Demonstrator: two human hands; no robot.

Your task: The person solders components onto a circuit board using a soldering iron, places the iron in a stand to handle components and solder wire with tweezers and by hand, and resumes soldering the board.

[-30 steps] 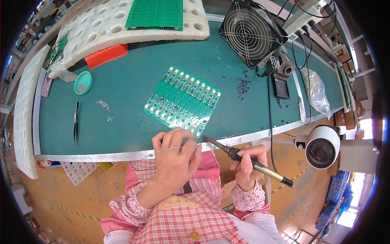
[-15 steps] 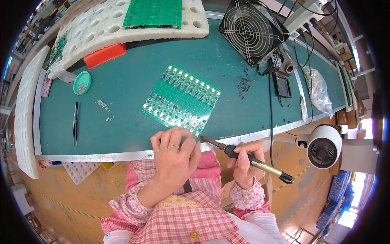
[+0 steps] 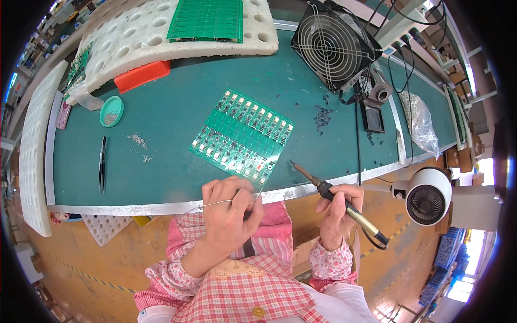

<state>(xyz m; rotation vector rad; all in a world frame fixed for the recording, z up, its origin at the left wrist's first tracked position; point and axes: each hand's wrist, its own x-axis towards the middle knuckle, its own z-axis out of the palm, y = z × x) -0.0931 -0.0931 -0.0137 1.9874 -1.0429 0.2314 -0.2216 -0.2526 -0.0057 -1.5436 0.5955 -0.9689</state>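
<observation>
A green circuit board panel point(image 3: 243, 132) with rows of small components lies tilted on the green mat, its lower corner near the bench's front edge. At that corner my left hand point(image 3: 230, 210) is closed, pinching a thin strand of solder wire point(image 3: 218, 202) whose end points up toward the board. My right hand point(image 3: 340, 210) is wrapped round a soldering iron point(image 3: 344, 204) with a dark and gold handle. The iron's tip point(image 3: 293, 163) is held to the right of the board, apart from it.
Black tweezers point(image 3: 102, 164) and a green dish point(image 3: 111, 111) of small parts lie at left, near a red tray point(image 3: 141, 76). White foam point(image 3: 132, 40) carries another panel behind. A square fan point(image 3: 334, 46), loose black parts point(image 3: 322, 118) and an iron stand point(image 3: 373, 110) are at right.
The iron's tip has drawn away from the board's lower corner, rightward and up, with my right hand. My left hand has dropped slightly, and the wire's end now shows by the corner.
</observation>
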